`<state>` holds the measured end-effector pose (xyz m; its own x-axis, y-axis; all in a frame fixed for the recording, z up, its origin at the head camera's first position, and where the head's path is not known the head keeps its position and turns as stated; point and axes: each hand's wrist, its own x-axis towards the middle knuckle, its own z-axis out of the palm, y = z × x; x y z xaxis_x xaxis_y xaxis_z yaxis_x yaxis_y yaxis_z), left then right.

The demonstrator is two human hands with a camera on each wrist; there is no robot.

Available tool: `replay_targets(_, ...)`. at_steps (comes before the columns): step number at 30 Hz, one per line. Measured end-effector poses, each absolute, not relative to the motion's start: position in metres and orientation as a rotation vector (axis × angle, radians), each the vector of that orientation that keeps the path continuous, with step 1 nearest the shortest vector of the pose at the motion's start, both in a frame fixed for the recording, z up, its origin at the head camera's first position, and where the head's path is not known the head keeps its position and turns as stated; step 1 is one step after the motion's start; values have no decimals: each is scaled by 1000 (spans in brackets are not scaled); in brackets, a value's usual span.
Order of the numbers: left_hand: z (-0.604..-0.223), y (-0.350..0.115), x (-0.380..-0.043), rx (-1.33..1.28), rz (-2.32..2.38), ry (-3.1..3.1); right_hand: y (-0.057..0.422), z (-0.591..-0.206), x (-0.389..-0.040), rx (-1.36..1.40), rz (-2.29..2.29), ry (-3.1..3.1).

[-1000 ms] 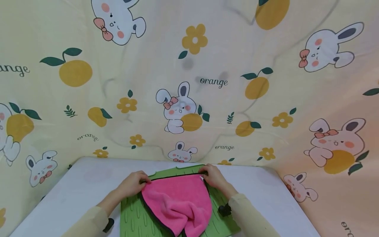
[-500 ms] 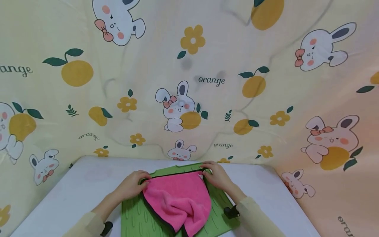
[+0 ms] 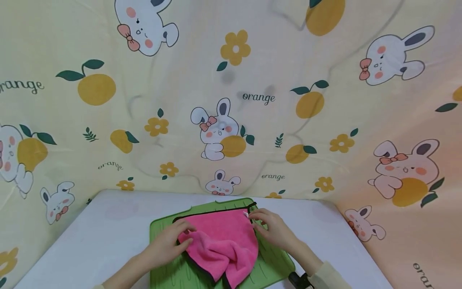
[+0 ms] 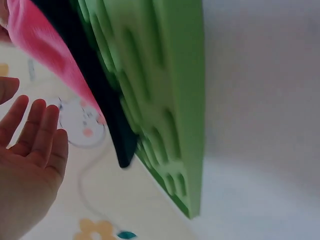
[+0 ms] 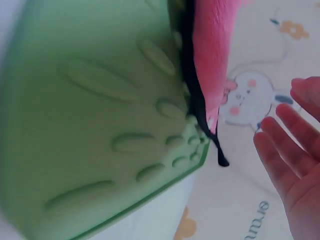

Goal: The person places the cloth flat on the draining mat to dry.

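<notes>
A fuzzy pink cloth (image 3: 223, 224) with black edging lies on a green washboard (image 3: 268, 261) that has raised oval ridges. The cloth's far edge is spread straight, while its near part is bunched into folds. A black hanging loop (image 5: 222, 161) sticks out at its far right corner, beside a small white tag (image 3: 246, 214). My left hand (image 3: 169, 243) hovers at the cloth's left side, fingers loosely bent and holding nothing. At the right side my right hand (image 3: 272, 228) has its fingertips close to the tag; its fingers are relaxed and apart in the right wrist view.
The washboard rests on a white table (image 3: 108, 228). Behind it hangs a cream curtain (image 3: 202, 72) printed with rabbits, oranges and flowers. A black device (image 3: 300, 281) sits at my right wrist.
Both hands have let go of the cloth's far corners and drawn back toward me, the left also a little to the right. The cloth stays nearly in place.
</notes>
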<state>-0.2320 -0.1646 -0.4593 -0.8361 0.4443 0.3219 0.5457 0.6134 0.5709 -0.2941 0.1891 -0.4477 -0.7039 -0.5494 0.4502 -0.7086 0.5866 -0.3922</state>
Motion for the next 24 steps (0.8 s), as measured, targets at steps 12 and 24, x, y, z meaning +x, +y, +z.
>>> replay_targets(12, -458, -134, -200, -1185, -1166, -2672, 185, -449, -244, 1325, 924, -2551)
replay_targets(24, -477, -116, -198, -1372, -772, -2683, 170, -469, -222, 1508, 688, -2668)
